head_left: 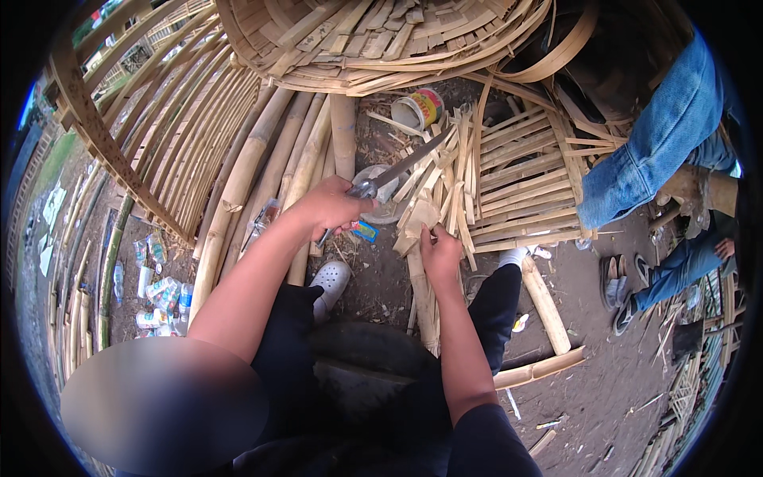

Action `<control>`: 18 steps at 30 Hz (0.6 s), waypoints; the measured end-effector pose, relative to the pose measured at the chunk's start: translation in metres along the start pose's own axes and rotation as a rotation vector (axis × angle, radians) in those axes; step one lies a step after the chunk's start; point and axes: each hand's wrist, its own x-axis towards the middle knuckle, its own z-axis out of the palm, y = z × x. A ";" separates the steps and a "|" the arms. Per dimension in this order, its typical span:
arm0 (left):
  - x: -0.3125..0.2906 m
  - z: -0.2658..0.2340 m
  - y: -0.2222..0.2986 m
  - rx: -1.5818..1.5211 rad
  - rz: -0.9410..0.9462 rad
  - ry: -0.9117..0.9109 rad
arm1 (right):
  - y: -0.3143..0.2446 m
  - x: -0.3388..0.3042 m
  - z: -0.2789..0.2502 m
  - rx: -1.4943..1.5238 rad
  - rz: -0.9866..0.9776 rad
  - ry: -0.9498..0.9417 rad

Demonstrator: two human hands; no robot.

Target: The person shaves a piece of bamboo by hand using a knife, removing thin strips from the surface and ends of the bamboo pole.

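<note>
My left hand (pixel 338 208) is closed round the handle of a large knife (pixel 409 161), whose long blade points up and to the right over a pile of split bamboo strips (pixel 459 155). My right hand (pixel 439 253) pinches a small flat pale piece of wood (pixel 420 216), a little below and to the right of the knife's handle. Behind the knife sits a round pale container (pixel 384 189), partly hidden by my left hand. A small blue packet (pixel 365 230) lies just below that hand.
A large woven bamboo basket (pixel 381 63) spans the top. Bamboo poles (pixel 258 155) and a slatted bamboo frame (pixel 119 171) stand left, beside plastic bottles (pixel 163 294). A slatted panel (pixel 524 175) lies right, near another person's denim leg (pixel 660 131). A labelled tub (pixel 417 109) lies tipped.
</note>
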 end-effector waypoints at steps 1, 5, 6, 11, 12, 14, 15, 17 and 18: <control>-0.005 0.000 0.001 0.027 0.005 -0.007 | -0.001 0.001 0.001 -0.018 -0.003 -0.013; -0.032 0.008 0.007 0.116 0.039 -0.007 | -0.003 0.004 0.003 -0.070 0.006 -0.055; -0.031 0.013 0.000 0.127 0.064 0.012 | -0.004 0.003 0.003 -0.077 0.014 -0.063; -0.051 0.025 -0.007 0.137 0.134 -0.007 | -0.006 0.005 0.005 -0.071 -0.018 -0.020; -0.049 0.027 -0.013 0.139 0.160 -0.001 | -0.005 0.005 0.005 -0.081 -0.019 -0.011; -0.048 0.031 -0.021 0.152 0.199 0.021 | -0.002 0.006 0.007 -0.091 -0.015 0.021; -0.048 0.033 -0.024 0.161 0.210 0.036 | -0.001 0.006 0.008 -0.096 -0.013 0.037; -0.051 0.034 -0.024 0.158 0.203 0.039 | -0.002 0.005 0.008 -0.114 -0.002 0.028; -0.055 0.034 -0.021 0.146 0.186 0.026 | -0.003 0.005 0.009 -0.124 0.003 0.024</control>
